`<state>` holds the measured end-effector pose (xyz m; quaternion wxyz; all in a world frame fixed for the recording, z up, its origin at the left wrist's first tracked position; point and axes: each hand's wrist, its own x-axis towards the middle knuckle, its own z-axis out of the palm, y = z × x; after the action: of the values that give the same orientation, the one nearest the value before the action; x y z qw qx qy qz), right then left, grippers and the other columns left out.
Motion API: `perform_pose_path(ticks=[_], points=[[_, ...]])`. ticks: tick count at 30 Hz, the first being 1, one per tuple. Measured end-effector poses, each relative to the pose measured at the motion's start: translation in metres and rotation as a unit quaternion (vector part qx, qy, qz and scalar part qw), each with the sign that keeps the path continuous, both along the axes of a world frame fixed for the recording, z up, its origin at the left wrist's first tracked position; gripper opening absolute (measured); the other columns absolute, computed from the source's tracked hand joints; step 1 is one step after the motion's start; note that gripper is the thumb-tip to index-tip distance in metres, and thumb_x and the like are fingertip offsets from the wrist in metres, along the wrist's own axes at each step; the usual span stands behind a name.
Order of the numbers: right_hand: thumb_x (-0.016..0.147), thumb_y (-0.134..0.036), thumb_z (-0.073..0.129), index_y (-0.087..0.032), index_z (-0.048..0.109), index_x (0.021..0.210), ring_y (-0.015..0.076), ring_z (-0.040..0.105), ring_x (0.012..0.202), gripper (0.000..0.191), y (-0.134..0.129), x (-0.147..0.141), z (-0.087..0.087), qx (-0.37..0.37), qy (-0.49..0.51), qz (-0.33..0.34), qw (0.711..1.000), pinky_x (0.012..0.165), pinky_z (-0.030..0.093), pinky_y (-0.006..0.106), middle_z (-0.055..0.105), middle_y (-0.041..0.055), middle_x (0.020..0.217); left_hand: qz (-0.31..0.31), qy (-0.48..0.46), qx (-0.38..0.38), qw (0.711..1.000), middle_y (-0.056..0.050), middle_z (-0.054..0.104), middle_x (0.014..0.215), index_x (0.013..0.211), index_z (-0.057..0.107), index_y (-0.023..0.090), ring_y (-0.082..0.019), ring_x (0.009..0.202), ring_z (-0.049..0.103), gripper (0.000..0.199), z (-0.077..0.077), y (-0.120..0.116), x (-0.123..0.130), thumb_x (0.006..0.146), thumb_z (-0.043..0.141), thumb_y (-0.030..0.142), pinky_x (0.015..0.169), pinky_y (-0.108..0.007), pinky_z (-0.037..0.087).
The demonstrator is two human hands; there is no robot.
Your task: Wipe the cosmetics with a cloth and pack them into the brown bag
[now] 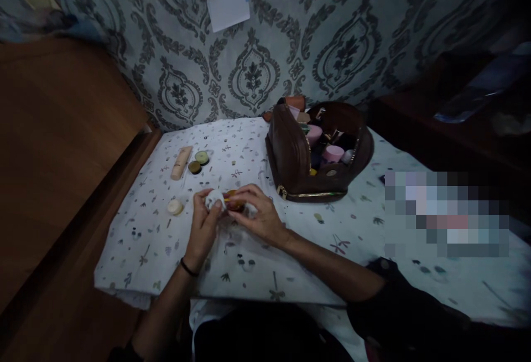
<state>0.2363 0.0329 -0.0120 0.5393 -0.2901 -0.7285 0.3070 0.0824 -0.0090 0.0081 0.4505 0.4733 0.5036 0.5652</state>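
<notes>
The white item with grey markings sits in the left hand, whose thumb and fingers are clamped on it, just above the cloth-covered bench. It is too dim to tell whether it is cloth or a container. Touching or just beside it, an amber-yellow item is pinched between the right hand's thumb and fingertips.

The handling seems midway: both pieces are up in the hands, and neither has been set down yet. Left of the left hand lies a cream-coloured jar. Beyond that hand are a brown-gold round pot, a green-topped round pot and a beige squeeze tube, all already out on the bench. Beyond and to the right of the right hand, the brown zip-up cosmetic bag stands unzipped, with pink-topped containers and other items remaining inside.
</notes>
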Motion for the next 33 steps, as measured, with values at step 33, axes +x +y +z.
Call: perform_pose_path(ticks=[33], points=[[0.068, -0.017, 0.078, -0.017, 0.062, 0.118, 0.0276, 0.060, 0.100, 0.053, 0.022, -0.001, -0.023, -0.070, -0.208, -0.018, 0.975, 0.087, 0.049, 0.042, 0.069, 0.0099, 0.107, -0.046, 0.467, 0.154, 0.870, -0.005, 0.067, 0.099, 0.107, 0.065, 0.020, -0.021, 0.094, 0.063, 0.029, 0.005, 0.030, -0.035, 0.084, 0.050, 0.010, 0.086, -0.036, 0.050]])
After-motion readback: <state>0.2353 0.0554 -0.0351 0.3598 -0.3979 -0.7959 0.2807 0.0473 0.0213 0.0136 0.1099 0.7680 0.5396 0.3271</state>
